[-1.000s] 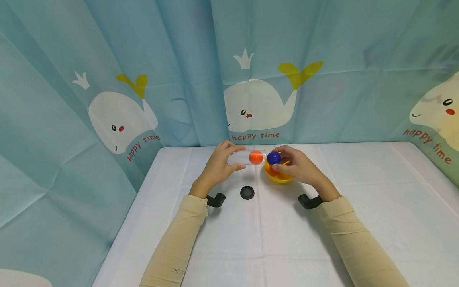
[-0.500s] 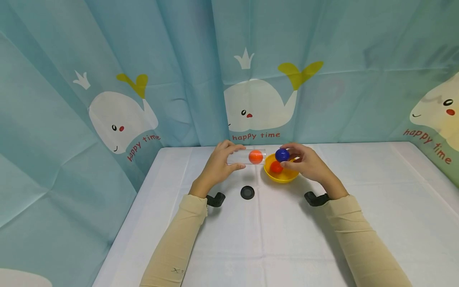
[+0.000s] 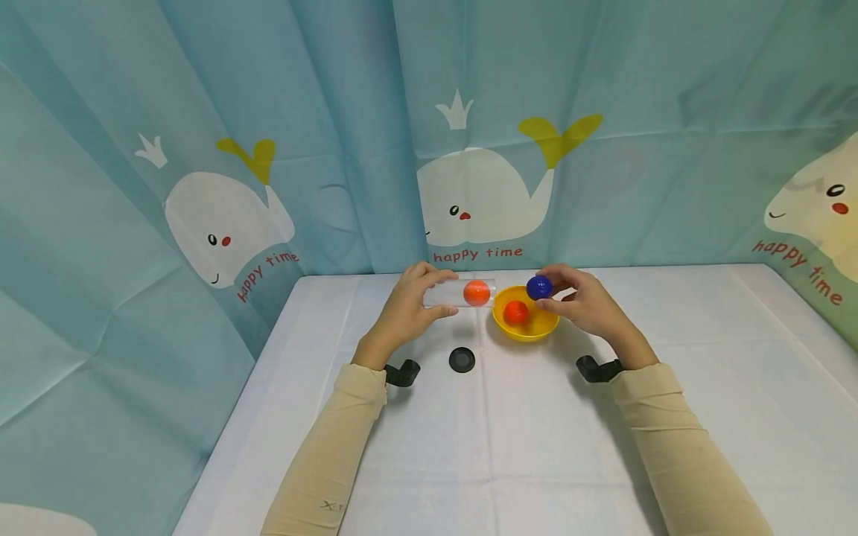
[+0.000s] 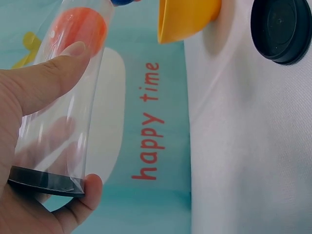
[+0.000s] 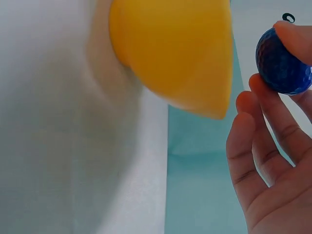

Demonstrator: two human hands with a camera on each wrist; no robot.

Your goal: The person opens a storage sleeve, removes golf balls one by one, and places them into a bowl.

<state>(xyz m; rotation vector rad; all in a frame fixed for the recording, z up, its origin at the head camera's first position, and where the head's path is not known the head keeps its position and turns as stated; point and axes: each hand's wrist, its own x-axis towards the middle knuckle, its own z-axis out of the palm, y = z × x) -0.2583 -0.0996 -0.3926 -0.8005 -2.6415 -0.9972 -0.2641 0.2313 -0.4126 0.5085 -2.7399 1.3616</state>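
My left hand (image 3: 410,301) grips a clear plastic tube (image 4: 63,112) that lies sideways above the table. The tube has a black end (image 4: 46,181) near my palm, and an orange ball (image 3: 477,293) sits inside toward its other end. Between thumb and fingertips, my right hand (image 3: 582,299) pinches a dimpled blue ball (image 5: 282,62) over the right rim of a yellow bowl (image 3: 526,335). Another orange ball (image 3: 516,313) lies in that bowl. The tube's right end comes close to the bowl's left rim in the head view.
A round black cap (image 3: 462,359) lies on the white tablecloth (image 3: 429,447) in front of the tube. Behind the table hangs a light blue curtain (image 3: 355,149) printed with whales. Each wrist wears a black camera mount.
My right hand has moved right with the blue ball, from beside the tube's end to the bowl's right rim. The orange ball in the bowl now shows fully. My left hand holds still.
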